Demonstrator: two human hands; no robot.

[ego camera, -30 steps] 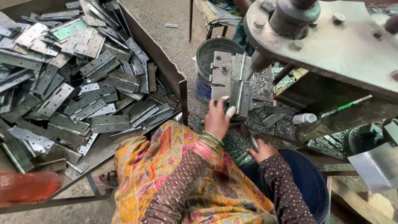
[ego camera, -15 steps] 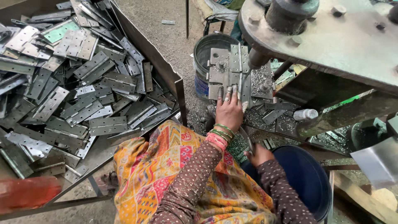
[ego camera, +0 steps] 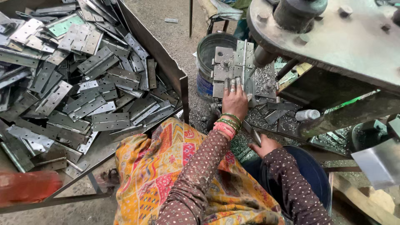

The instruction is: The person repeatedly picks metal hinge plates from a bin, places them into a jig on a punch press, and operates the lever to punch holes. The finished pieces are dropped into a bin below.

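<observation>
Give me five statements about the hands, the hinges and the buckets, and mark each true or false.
1. The left hand rests on a hinge under the press. True.
2. The right hand is raised above the press. False: it sits low, near a lever.
3. The tray holds a hinge pile. True.
4. The grey bucket is on the person's lap. False: it stands on the floor.
5. The left wrist wears bangles. True.

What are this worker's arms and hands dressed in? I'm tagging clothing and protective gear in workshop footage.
Both arms wear long dark brown sleeves dotted with small pale spots. The left wrist carries stacked bangles, green ones above a pink band. The left hand is bare with rings on the fingers; the right hand is bare too. No gloves on either hand.
</observation>
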